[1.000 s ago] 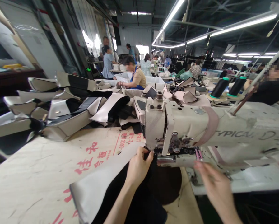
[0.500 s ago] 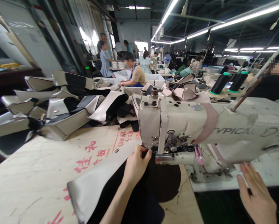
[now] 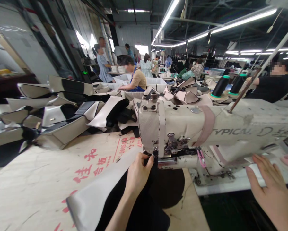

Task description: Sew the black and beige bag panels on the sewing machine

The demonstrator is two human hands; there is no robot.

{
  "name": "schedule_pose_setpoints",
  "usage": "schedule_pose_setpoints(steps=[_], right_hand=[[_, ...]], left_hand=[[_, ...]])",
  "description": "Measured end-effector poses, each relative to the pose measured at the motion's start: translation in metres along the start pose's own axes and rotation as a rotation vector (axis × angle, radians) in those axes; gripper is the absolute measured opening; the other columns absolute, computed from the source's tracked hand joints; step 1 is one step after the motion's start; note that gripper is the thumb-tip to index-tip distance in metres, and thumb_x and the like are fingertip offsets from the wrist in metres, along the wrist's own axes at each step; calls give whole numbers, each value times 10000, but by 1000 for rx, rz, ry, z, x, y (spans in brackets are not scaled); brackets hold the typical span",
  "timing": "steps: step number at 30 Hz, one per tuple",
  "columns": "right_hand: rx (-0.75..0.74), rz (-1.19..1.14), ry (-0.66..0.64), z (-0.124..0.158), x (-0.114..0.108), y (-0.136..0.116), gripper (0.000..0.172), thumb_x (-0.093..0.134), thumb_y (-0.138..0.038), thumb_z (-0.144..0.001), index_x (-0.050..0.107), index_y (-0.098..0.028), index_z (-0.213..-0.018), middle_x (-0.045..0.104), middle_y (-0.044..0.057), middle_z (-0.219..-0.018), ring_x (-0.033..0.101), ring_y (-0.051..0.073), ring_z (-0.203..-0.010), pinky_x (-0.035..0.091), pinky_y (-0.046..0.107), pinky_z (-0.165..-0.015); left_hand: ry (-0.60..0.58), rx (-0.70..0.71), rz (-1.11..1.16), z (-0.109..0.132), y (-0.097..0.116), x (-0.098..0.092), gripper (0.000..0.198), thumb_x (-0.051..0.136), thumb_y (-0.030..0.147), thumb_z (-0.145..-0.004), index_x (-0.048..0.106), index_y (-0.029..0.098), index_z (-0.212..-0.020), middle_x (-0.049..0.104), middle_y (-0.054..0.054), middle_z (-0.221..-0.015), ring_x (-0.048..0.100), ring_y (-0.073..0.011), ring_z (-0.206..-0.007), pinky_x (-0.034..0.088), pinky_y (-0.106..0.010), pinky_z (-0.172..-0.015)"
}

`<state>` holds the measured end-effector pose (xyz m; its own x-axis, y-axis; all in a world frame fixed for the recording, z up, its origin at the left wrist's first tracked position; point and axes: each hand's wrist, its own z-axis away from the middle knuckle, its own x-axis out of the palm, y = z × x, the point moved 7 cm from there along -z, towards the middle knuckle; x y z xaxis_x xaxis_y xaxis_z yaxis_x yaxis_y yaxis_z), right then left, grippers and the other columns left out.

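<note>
My left hand (image 3: 138,173) pinches the black-and-grey fabric piece (image 3: 102,195) right at the needle end of the beige sewing machine (image 3: 206,128). The grey strip runs back toward me across the plywood table, with black cloth beside it. My right hand (image 3: 271,187) hovers at the lower right, fingers stretched out and apart, near the machine's white base (image 3: 232,184), holding nothing.
A plywood table (image 3: 38,179) with red printed characters lies to the left. Several grey-and-black sewn pieces (image 3: 62,112) are heaped along its far side. Two black thread cones (image 3: 221,86) stand behind the machine. Other people work at benches in the background and at far right (image 3: 274,86).
My right hand has moved from beside the needle area out to the right and now hovers near the machine's base. My left hand stays at the needle end. The camera shifted slightly.
</note>
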<state>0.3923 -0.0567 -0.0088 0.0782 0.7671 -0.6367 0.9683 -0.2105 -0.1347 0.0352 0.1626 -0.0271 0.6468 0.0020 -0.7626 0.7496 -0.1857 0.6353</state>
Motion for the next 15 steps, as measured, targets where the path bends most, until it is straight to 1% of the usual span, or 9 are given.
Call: schedule_pose_setpoints(steps=[4,9,13,15], right_hand=[[7,25,-1,0,3,-3,436,424,-356,-899,457,-116,-1261,505,128,-1246,435,288,-1194,273,476,-1053],[-23,45,-8,2,3,1,455,435,-351,-893,437,-112,-1280,495,133,-1256,432,292,-1196,268,477,-1056],[-19,50,-20,3,5,2,453,441,-349,-889,437,-113,-1275,495,132,-1257,426,290,-1201,270,475,-1056],[-11,43,-28,2,6,2,457,442,-347,-888,433,-114,-1281,487,129,-1266,421,291,-1206,273,477,-1056]], left_hand=[[-20,-26,-10,-7,-1,1,213,457,434,-800,475,222,-804,452,71,-511,518,-141,-502,328,-215,-499],[-45,-43,-15,-17,-6,6,194,467,377,-792,524,205,-863,606,10,-650,599,-180,-633,379,-234,-566],[-48,-15,3,-25,-4,6,225,465,348,-787,548,192,-927,648,-20,-700,622,-211,-707,397,-250,-597],[-50,7,22,-27,-2,6,230,456,357,-794,553,191,-920,656,-28,-722,623,-212,-710,401,-251,-595]])
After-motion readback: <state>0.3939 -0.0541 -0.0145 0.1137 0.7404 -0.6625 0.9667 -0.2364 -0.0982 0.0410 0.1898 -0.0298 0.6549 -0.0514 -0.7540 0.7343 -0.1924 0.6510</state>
